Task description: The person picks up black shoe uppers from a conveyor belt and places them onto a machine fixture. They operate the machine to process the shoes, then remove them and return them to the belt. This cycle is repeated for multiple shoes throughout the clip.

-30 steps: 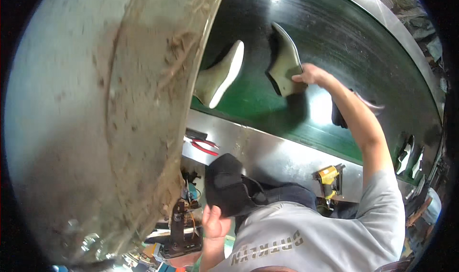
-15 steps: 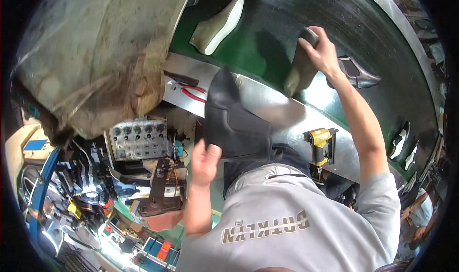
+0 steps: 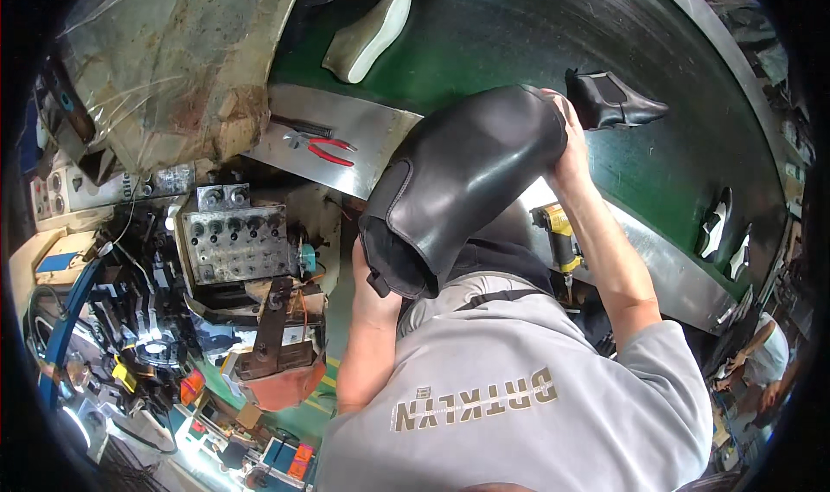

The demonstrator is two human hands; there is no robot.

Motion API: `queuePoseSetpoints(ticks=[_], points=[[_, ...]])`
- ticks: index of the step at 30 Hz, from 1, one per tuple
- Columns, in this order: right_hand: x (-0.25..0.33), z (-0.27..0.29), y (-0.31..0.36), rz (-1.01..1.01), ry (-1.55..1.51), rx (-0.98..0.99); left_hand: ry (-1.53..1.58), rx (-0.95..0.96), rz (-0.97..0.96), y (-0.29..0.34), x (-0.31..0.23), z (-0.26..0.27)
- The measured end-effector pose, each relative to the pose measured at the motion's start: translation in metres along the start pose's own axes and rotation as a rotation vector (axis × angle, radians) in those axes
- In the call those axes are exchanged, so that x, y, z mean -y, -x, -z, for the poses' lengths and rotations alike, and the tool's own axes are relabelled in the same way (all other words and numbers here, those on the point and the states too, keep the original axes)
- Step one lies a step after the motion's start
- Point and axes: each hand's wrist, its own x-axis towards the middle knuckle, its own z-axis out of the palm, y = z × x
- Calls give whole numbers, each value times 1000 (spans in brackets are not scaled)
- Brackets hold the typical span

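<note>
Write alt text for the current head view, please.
A person's left hand and right hand hold a glossy black boot upper, its opening toward the lower left. Beyond, a green surface bears a black ankle boot and a tan white-soled shoe; red-handled pliers lie on the steel ledge.

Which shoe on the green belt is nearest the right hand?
The small black boot, right beside the right hand; the tan white-soled shoe lies farther left, the two black-and-white shoes farther right.
</note>
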Motion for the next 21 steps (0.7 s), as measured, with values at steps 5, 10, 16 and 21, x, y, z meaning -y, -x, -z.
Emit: queuePoseSetpoints(ticks=[5, 10, 16, 21], points=[[0, -7, 12, -108, -91, 21, -369, -21, -36, 6, 10, 6], [-12, 0, 16, -232, -209, 42, -75, -74, 91, 11, 36, 27], [11, -25, 35, -167, -12, 89, -224, -88, -1, 17, 43, 33], [15, -15, 33, -143, 81, 323, 22, -180, 27, 18, 41, 31]])
